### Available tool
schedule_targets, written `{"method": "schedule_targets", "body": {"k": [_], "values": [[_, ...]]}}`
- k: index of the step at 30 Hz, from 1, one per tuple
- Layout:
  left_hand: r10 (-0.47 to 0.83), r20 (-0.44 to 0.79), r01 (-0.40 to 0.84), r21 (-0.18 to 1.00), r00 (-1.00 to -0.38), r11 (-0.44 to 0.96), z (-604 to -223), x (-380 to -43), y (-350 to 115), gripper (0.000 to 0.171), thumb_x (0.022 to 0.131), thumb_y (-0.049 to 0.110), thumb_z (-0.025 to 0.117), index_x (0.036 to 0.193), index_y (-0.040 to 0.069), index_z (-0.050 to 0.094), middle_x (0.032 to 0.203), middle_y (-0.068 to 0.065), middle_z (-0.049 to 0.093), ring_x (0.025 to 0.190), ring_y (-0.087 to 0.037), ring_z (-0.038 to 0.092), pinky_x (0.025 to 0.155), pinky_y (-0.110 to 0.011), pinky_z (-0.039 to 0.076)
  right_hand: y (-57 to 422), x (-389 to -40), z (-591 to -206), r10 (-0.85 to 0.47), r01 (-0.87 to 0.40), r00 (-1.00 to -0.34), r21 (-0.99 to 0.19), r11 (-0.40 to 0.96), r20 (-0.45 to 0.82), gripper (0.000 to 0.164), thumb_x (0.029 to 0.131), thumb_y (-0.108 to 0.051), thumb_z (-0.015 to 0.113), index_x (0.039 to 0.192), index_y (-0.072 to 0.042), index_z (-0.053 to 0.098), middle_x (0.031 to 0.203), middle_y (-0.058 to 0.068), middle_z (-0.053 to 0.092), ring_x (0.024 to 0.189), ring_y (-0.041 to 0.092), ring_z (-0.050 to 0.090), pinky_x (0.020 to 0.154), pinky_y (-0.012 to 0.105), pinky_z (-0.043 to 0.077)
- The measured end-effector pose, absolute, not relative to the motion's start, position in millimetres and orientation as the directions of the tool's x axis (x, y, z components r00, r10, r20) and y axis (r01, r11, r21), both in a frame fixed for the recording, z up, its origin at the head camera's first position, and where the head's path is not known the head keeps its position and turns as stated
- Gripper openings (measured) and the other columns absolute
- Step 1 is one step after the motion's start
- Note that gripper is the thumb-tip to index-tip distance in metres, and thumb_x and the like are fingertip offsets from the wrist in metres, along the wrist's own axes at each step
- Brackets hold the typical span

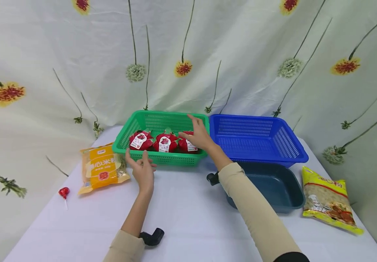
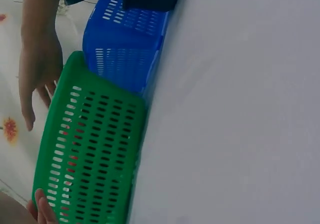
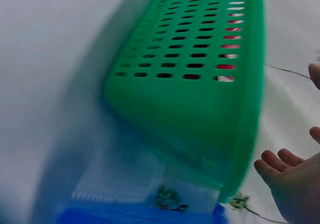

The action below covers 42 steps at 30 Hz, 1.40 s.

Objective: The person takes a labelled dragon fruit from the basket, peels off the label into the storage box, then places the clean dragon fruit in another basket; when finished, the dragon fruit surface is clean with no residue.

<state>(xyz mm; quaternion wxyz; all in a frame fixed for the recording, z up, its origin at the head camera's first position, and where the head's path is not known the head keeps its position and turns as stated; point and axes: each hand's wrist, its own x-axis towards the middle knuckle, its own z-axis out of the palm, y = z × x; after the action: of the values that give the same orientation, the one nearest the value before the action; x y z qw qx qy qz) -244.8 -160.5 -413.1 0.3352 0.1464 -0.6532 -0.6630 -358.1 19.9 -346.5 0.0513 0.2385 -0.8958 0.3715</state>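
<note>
A green perforated basket stands at the back of the table and holds three red dragon fruits with white labels, among them the left fruit, the middle fruit and the partly covered right fruit. My left hand is at the basket's front left rim, fingers loosely spread and holding nothing. Over the basket's right end hovers my right hand, thumb and fingers apart, close to the right fruit. In the right wrist view, the fingers are outside the basket's rim and grip nothing.
A blue basket adjoins on the right, with a dark teal tub before it. A yellow snack bag lies far right. At left are an orange-yellow bag and a red lollipop. A patterned cloth hangs behind.
</note>
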Motion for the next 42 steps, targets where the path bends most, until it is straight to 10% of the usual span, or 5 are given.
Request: {"method": "schedule_targets", "body": {"k": [20,42], "values": [[-0.559,0.363,0.48,0.874,-0.745,-0.072,-430,-259,-157,0.051,0.096,0.006,0.046,0.139,0.0,0.02,0.077,-0.019,0.049,0.054,-0.02,0.052,0.05,-0.026,0.048,14,-378,-377,-0.45,-0.437,-0.893,-0.189,0.879,-0.028,0.093,0.077,-0.069,0.053,0.148,-0.02,0.018,0.144,0.018,0.032,0.127,0.037,0.036,0.1,0.048,0.034],[-0.566,0.383,0.488,0.872,-0.73,-0.039,-434,-266,-164,0.053,0.095,0.009,0.049,0.139,-0.002,0.021,0.073,-0.013,0.048,0.049,-0.014,0.05,0.047,-0.024,0.047,11,-384,-380,-0.489,-0.494,-0.869,-0.18,0.851,0.073,0.088,0.078,-0.065,0.056,0.146,-0.017,0.028,0.142,0.012,0.037,0.13,0.031,0.033,0.106,0.047,0.025]]}}
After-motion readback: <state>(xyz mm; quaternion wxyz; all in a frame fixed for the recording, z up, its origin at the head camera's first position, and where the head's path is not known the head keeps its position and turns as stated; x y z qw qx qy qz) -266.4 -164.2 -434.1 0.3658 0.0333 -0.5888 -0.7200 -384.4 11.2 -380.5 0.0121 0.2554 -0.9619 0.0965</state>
